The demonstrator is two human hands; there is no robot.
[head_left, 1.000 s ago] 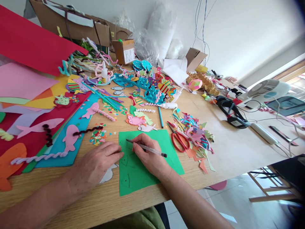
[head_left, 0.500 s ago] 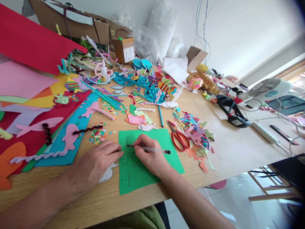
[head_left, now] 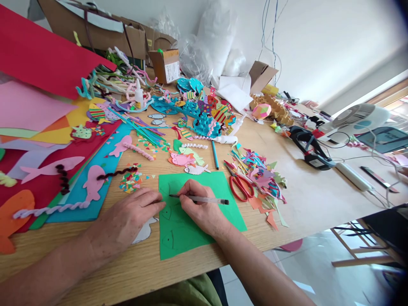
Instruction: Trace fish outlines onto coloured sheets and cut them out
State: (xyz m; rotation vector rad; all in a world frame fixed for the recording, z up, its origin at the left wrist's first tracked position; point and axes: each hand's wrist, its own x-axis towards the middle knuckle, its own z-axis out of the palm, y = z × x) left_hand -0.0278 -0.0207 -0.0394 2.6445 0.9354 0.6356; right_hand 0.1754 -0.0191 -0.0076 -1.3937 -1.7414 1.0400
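Observation:
A sheet of green paper (head_left: 191,242) lies near the table's front edge, with fish outlines drawn in dark line along its left side. My right hand (head_left: 202,206) rests on it, fingers closed round a pen (head_left: 210,199) with a clear barrel. The pen's tip touches the paper by the uppermost fish. Flat on the table, my left hand (head_left: 137,212) has its fingers stretched out, their tips at the sheet's left edge. Partly hidden under that hand is a pale paper cutout (head_left: 145,233). Red-handled scissors (head_left: 240,187) lie just right of the sheet.
Paper scraps (head_left: 261,176) are heaped beyond the scissors. Coloured sheets (head_left: 108,178) with pink fish cutouts spread over the left side. A blue pen (head_left: 215,155) and a glue bottle (head_left: 139,95) are farther back. At right stand a white fan (head_left: 357,117) and a power strip (head_left: 355,177).

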